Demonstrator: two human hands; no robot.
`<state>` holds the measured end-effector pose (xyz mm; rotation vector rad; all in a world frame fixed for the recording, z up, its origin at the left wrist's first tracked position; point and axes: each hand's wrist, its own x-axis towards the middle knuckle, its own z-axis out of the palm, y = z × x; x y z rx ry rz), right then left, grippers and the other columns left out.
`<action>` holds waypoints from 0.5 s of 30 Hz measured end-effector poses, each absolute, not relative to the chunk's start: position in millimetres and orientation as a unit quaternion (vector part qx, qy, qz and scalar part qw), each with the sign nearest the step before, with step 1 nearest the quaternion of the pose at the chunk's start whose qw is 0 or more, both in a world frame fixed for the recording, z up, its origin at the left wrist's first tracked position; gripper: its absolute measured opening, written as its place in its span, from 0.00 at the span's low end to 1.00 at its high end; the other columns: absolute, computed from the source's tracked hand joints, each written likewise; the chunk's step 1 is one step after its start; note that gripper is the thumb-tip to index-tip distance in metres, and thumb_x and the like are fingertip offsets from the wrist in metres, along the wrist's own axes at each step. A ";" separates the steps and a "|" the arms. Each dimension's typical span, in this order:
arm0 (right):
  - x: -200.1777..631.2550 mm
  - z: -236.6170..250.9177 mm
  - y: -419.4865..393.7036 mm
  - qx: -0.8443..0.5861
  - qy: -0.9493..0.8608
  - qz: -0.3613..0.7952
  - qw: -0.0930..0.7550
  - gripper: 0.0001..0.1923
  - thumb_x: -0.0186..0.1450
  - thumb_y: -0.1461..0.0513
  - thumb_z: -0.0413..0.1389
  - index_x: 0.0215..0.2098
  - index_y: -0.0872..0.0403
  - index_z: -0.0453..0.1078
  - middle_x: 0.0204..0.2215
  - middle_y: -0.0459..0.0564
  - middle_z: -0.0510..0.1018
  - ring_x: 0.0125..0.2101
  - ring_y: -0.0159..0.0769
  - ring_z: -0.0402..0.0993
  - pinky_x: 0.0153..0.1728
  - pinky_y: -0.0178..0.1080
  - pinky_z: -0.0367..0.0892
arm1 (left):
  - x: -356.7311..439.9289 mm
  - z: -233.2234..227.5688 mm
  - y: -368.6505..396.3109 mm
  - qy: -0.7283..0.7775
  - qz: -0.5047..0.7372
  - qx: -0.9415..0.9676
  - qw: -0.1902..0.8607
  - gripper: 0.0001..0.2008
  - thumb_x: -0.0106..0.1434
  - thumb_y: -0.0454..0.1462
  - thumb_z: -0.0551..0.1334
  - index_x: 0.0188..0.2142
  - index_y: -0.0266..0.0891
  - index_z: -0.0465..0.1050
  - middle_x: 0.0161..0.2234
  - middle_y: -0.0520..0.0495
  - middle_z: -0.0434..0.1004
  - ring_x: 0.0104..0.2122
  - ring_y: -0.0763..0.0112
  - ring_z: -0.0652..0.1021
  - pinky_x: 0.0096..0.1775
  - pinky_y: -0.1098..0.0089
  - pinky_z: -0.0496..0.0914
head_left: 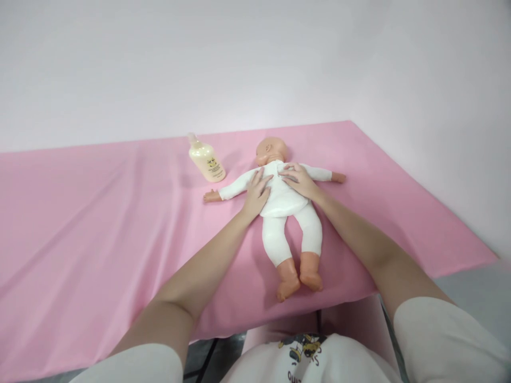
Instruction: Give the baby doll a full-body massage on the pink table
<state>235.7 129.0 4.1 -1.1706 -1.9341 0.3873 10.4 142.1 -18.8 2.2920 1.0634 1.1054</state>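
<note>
A baby doll (285,199) lies face up near the middle of the frame on a bench covered by a pink sheet (99,223), its head toward the upper middle and its bare feet pointing to the lower edge. It wears a white long-sleeved top and white leggings, and its arms stretch out to either side.

The left hand (257,192) rests flat on the doll's chest, on the side toward the left of the frame, its grip spread, fingers apart and pointing up toward the doll's shoulder; it pinches nothing. The right hand (298,180) lies on the upper chest just below the doll's neck, its grip also spread, fingers extended toward the left hand and close to its fingertips. Both forearms reach in from the lower corners of the frame.

Above and to the left of the doll, near its outstretched arm but apart from it, a lotion bottle (206,159) stands tilted on the sheet. Its body shows a pale cream-yellow liquid filling most of it, with a printed label on the front and a clear cap on top.
</note>
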 end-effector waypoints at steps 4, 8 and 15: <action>237.1 3.4 130.7 -0.465 -0.767 0.164 0.411 0.13 0.69 0.61 0.55 0.49 0.50 0.77 0.55 0.54 0.73 0.60 0.44 0.67 0.67 0.51 0.58 | 9.0 -25.0 147.6 0.381 0.390 0.807 0.226 0.25 0.69 0.43 0.56 0.64 0.44 0.66 0.69 0.41 0.61 0.71 0.52 0.58 0.70 0.44 0.49; 238.5 -0.9 133.9 -0.464 -0.748 0.201 0.431 0.18 0.68 0.61 0.54 0.56 0.51 0.72 0.55 0.55 0.73 0.58 0.43 0.68 0.63 0.49 0.63 | 9.3 -27.3 150.6 0.392 0.402 0.788 0.254 0.25 0.69 0.45 0.57 0.64 0.45 0.67 0.67 0.43 0.66 0.70 0.53 0.60 0.70 0.46 0.50; 238.7 -10.4 137.8 -0.522 -0.721 0.170 0.423 0.21 0.67 0.59 0.56 0.58 0.52 0.70 0.56 0.57 0.68 0.61 0.46 0.65 0.66 0.51 0.57 | 11.2 -29.1 152.2 0.393 0.418 0.777 0.259 0.24 0.69 0.46 0.58 0.61 0.44 0.70 0.64 0.42 0.69 0.69 0.53 0.62 0.70 0.46 0.51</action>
